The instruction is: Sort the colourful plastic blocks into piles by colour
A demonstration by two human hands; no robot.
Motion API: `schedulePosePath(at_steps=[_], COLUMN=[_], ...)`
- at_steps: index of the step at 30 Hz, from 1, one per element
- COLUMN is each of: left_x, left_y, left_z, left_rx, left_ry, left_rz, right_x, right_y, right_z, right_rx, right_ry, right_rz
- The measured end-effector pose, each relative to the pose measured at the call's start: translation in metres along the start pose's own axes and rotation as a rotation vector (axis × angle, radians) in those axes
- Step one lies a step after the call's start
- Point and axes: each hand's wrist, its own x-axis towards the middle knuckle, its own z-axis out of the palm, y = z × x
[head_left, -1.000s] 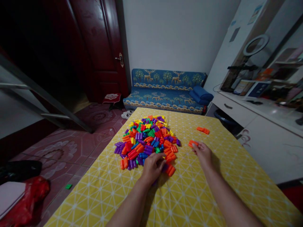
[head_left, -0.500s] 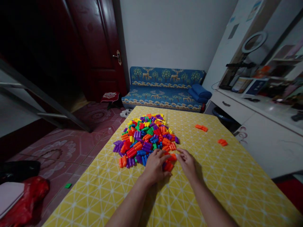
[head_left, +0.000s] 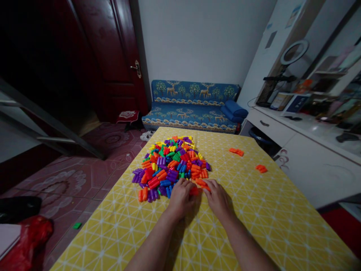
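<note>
A heap of plastic toy building blocks [head_left: 166, 171] in red, orange, purple, blue, green and yellow lies on the table. At the near right edge of the heap, my left hand [head_left: 180, 199] is closed around a red block [head_left: 194, 191], with its fingers partly hiding the piece. Just to the right, my right hand [head_left: 218, 198] pinches an orange block [head_left: 202, 183] between thumb and fingers. Both hands are close together, low over the tablecloth.
The table wears a yellow patterned cloth [head_left: 225, 233]. Two orange pieces, one farther back [head_left: 236, 151] and one nearer [head_left: 261, 168], lie apart on the right. A blue sofa [head_left: 191, 109] stands behind; a white cabinet [head_left: 304, 162] is on the right. On the floor sits a green block [head_left: 77, 225].
My right hand has moved left and closed on the orange block. My left hand has drawn its fingers in around the red block. The view has shifted slightly.
</note>
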Motion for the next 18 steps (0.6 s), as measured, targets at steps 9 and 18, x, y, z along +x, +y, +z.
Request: schedulePosePath(at_steps=[9, 18], left_x=[-0.005, -0.005], left_y=[-0.002, -0.008], left_z=[0.001, 0.0], left_rx=[-0.101, -0.127], left_ry=[0.099, 0.07], left_rz=[-0.058, -0.102], right_x=[-0.008, 0.003], right_y=[0.0, 0.023], right_z=[-0.01, 0.001], right_rx=[0.403, 0.508], right_ry=[-0.062, 0.252], right_rz=[0.172, 0.297])
